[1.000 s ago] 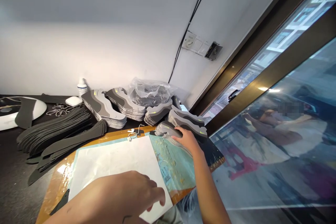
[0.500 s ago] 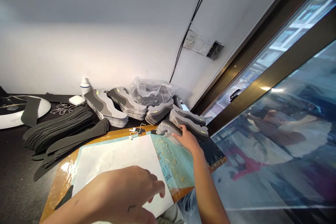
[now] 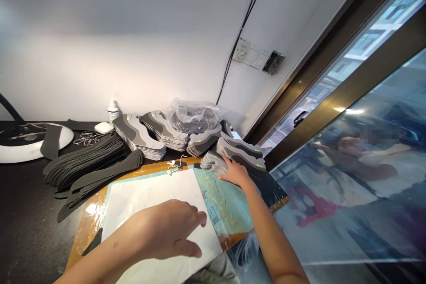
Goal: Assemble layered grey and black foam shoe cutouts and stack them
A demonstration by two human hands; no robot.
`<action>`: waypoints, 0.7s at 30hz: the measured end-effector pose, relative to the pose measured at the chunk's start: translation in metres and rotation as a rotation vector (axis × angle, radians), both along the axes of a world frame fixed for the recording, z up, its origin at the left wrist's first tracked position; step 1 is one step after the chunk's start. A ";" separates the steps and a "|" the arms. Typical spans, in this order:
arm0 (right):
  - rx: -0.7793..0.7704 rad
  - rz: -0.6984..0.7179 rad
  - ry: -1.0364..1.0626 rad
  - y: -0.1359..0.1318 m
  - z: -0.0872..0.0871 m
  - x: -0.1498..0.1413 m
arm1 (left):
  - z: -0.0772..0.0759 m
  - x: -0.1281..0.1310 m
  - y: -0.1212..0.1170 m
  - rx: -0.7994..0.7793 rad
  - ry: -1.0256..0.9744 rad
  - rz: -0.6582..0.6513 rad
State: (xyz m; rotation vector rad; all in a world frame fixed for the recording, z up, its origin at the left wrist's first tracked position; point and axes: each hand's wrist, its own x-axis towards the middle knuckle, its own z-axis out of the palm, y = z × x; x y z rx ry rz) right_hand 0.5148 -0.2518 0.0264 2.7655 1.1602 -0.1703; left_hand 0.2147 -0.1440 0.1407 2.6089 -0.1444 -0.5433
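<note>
My left hand hovers over a white sheet with nothing in it, thumb and fingers apart. Farther right, my right hand is closed around the right part of a small fanned stack of grey shoe upper pieces, thumb on the near side and fingers on the far side. The hand hides part of that stack. Just behind it lie more grey shoe upper pieces with small yellow-green swoosh marks. The white sheet lies on a light-blue sheet spotted with dried glue, over a brown board.
Along the wall stand further stacks of grey pieces and a clear plastic bag. Dark strips, a white bottle and a lamp base are at left. White earphones lie mid-table. A glass door borders the right.
The camera view has shifted slightly, moving the table things a little rightward. My left hand's thumb and fingers have spread wider. My right hand stays at the small grey stack.
</note>
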 end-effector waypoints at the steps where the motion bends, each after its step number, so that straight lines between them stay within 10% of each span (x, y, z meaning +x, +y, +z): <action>1: 0.005 0.007 -0.003 -0.001 0.001 0.000 | 0.000 0.000 0.000 0.002 -0.001 -0.001; 15: 0.078 0.058 -0.114 -0.005 -0.008 -0.020 | -0.007 -0.001 0.018 -0.063 -0.026 0.031; 21: 0.320 0.230 -0.295 0.000 -0.028 -0.038 | -0.070 -0.015 0.070 -0.323 -0.288 0.213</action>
